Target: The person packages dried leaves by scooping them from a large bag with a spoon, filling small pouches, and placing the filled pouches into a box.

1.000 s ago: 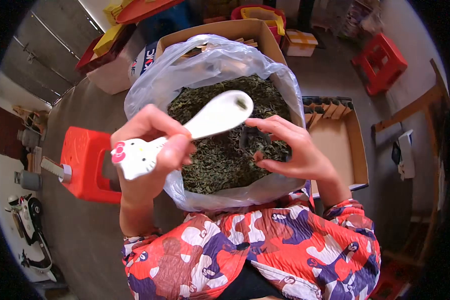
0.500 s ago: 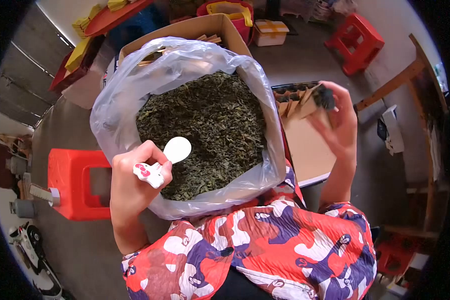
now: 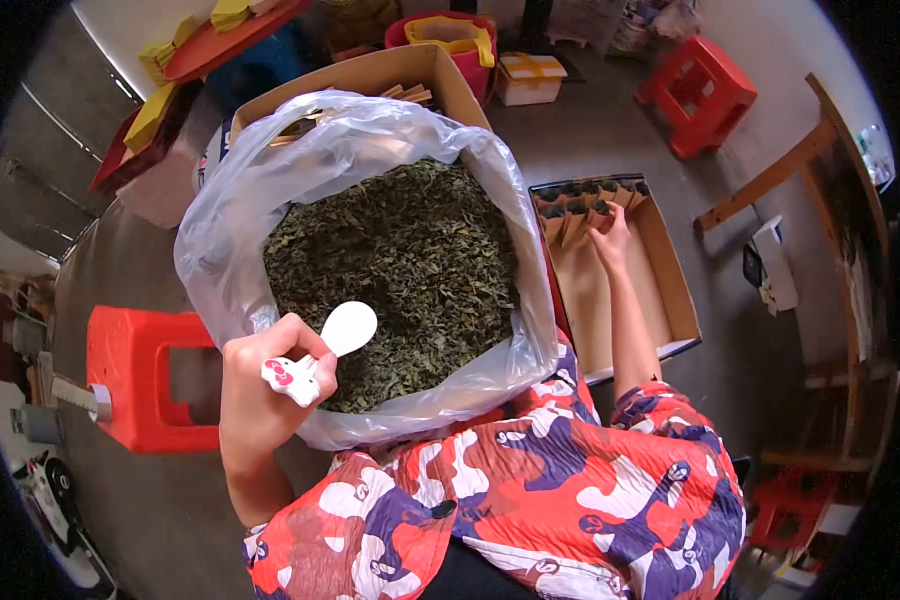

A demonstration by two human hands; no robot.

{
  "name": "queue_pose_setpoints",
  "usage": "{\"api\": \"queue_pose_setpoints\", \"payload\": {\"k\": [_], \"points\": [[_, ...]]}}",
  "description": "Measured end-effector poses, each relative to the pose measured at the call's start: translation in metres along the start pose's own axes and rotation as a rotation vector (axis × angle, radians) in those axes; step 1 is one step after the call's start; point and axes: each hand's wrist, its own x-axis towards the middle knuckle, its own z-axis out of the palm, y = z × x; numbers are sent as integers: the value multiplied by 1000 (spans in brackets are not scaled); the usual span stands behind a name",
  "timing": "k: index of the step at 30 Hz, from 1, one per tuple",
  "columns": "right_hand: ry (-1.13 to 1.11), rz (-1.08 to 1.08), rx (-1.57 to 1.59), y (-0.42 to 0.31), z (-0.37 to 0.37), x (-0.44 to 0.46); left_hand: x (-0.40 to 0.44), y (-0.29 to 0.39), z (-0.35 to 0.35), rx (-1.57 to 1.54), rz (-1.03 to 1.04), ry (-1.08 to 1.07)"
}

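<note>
My left hand (image 3: 255,385) is closed around the handle of a white spoon (image 3: 350,328) with a cartoon head and pink bow on its end. The spoon's bowl hangs over dried leaves (image 3: 410,270) that fill a clear plastic bag (image 3: 215,230). On the right, my right hand (image 3: 613,240) reaches into a shallow cardboard box (image 3: 595,300). Its thumb and fingers pinch a small brown paper bag (image 3: 600,219) with dark contents at its top. That bag stands at the near side of several similar filled paper bags (image 3: 570,203) lined up along the box's far end.
A larger cardboard box (image 3: 460,85) holding flat brown pieces stands behind the plastic bag. Red stools are at the left (image 3: 150,380) and back right (image 3: 695,95). A wooden frame (image 3: 770,180) leans at the right, and a white box (image 3: 530,80) sits at the back.
My right hand has moved away from me and lowered the filled paper bag into the box beside the others. My left hand keeps the spoon over the leaves, nearly still.
</note>
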Motion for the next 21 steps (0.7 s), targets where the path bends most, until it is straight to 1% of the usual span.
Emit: {"api": "queue_pose_setpoints", "payload": {"k": [3, 6, 7, 9, 11, 12, 13, 14, 15, 16, 17, 18, 20, 21], "points": [[20, -39, -39, 17, 9, 3, 1, 3, -1, -46, -43, -22], [1, -52, -23, 22, 11, 5, 3, 4, 1, -42, -37, -49], [-12, -52, -15, 22, 11, 3, 4, 2, 2, -14, -6, -59], [76, -82, -109, 18, 8, -4, 6, -3, 6, 44, 54, -77], [131, -71, -139, 1, -2, -12, 9, -10, 11, 191, 148, -65], [127, -70, -35, -20, -8, -11, 10, -11, 13, 266, 192, -61], [121, -67, 68, -43, -13, -12, 12, -8, 14, 240, 156, -97], [115, -63, 171, -67, -18, -13, 15, -10, 19, 213, 179, -146], [128, -164, 184, -93, -21, -8, 21, -15, 25, 186, 202, -195], [91, -187, 297, -130, -26, -4, 26, -19, 33, 160, 226, -245], [79, -266, 362, -170, -30, -2, 30, -20, 42, 160, 245, -226], [68, -343, 428, -205, -31, 2, 35, -20, 49, 86, 235, -233], [-64, -549, 408, -251, -27, 18, 42, -26, 59, 30, 255, -201], [-163, -626, 363, -272, -23, 25, 43, -27, 61, -36, 189, -215]]}}
